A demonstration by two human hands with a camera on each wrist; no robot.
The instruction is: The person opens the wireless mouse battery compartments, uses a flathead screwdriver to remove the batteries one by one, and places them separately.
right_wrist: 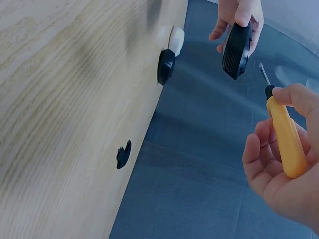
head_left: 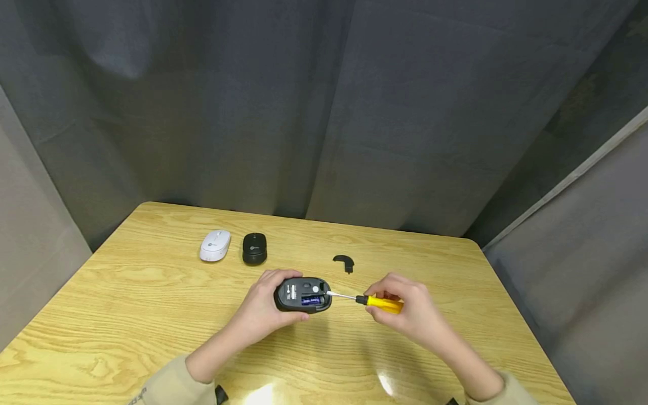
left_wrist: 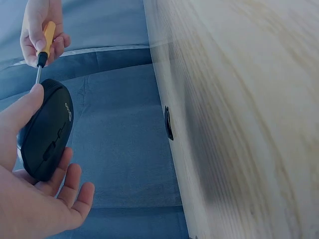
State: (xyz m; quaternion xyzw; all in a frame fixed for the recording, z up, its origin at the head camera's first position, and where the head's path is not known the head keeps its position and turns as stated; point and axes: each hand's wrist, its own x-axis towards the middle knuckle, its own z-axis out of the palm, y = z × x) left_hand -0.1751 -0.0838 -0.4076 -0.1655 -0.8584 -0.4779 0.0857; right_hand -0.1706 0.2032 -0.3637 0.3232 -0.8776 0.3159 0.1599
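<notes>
My left hand (head_left: 267, 301) holds a black computer mouse (head_left: 291, 296) by its sides, raised over the table. Its underside faces the head camera, and a blue battery (head_left: 311, 301) lies in the uncovered compartment. In the left wrist view the mouse's button side (left_wrist: 47, 132) shows. My right hand (head_left: 407, 304) grips a screwdriver (head_left: 387, 305) by its yellow handle, thumb near the black collar. Its metal tip overlaps the mouse's right end in the head view; in the right wrist view a small gap shows between the screwdriver tip (right_wrist: 262, 68) and the mouse (right_wrist: 236, 52).
On the wooden table (head_left: 152, 270) a white mouse (head_left: 215, 246) and a second black mouse (head_left: 255, 248) stand at the back left. A curved black cover piece (head_left: 345, 262) lies behind the hands, right of centre. Grey curtains (head_left: 324, 112) hang beyond the far edge.
</notes>
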